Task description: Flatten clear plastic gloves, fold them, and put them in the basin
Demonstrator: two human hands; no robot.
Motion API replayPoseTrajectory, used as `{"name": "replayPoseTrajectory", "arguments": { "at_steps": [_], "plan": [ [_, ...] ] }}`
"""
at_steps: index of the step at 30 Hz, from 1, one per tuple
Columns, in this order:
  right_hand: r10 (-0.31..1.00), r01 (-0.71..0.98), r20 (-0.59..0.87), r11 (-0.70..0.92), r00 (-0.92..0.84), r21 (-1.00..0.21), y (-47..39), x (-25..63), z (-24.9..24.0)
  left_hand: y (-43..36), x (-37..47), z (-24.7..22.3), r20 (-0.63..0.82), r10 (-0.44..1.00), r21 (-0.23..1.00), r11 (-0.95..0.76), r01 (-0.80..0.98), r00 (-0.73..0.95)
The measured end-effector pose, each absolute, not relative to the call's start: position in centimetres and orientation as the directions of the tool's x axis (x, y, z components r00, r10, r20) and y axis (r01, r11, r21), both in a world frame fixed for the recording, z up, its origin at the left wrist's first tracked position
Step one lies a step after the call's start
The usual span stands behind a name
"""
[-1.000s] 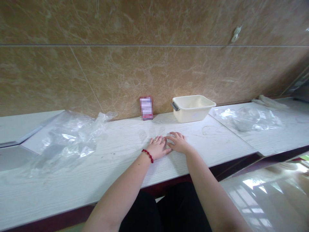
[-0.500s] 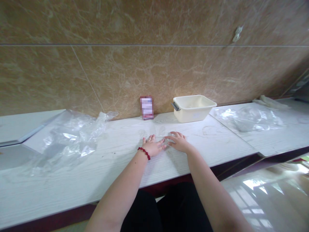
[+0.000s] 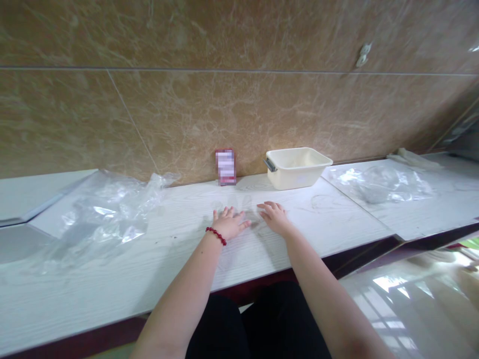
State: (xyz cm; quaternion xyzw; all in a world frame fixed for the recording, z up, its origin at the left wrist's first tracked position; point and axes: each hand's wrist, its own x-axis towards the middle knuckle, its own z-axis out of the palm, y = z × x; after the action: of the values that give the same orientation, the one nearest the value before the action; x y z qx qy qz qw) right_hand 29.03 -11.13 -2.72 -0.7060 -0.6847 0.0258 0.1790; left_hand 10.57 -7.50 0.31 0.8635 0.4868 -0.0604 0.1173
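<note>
My left hand (image 3: pixel 228 224), with a red bead bracelet (image 3: pixel 216 235) at the wrist, is spread low over the white wood-grain table (image 3: pixel 247 259) and holds nothing. To its right, my right hand (image 3: pixel 274 217) is also open, its fingers pointing left, with nothing in it. A gap separates the two hands. Behind my left hand a small red-edged card or box (image 3: pixel 226 167), blurred, stands against the wall. Nearest to my right hand is a cream plastic bin (image 3: pixel 297 174) with a grey handle, standing behind it; no contents show inside.
Crumpled clear plastic (image 3: pixel 108 214) lies at the left beside a white panel (image 3: pixel 41 192). More clear plastic (image 3: pixel 389 184) is on the right, with a pale cloth-like item (image 3: pixel 415 158) behind it. A brown marble wall (image 3: pixel 224 109) rises behind the table.
My hands have moved apart, my left hand shifting left. The whole view has shifted slightly, while the bin and the plastic stay in place on the table.
</note>
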Motion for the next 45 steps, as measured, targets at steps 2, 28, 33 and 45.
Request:
{"name": "replayPoseTrajectory", "arguments": {
  "at_steps": [2,28,33,45],
  "plan": [
    [0.972,0.967,0.232,0.021,0.039,-0.254,-11.2,28.6,-2.6,-7.6,10.6,0.4,-0.198,0.815,0.142,-0.525,0.839,0.544],
    [0.993,0.970,0.058,0.116,-0.106,-0.216,-10.9,29.1,-2.4,-7.0,10.0,0.3,-0.267,0.838,0.095,-0.469,0.878,0.476],
    [0.995,0.969,0.009,0.099,-0.099,-0.224,-10.7,29.2,-2.2,-6.8,9.9,0.3,-0.275,0.839,0.093,-0.462,0.882,0.468],
    [0.992,0.961,0.047,0.121,-0.113,-0.250,-10.7,29.3,-2.5,-7.1,10.2,0.4,-0.185,0.841,0.104,-0.497,0.861,0.508]
  ]
}}
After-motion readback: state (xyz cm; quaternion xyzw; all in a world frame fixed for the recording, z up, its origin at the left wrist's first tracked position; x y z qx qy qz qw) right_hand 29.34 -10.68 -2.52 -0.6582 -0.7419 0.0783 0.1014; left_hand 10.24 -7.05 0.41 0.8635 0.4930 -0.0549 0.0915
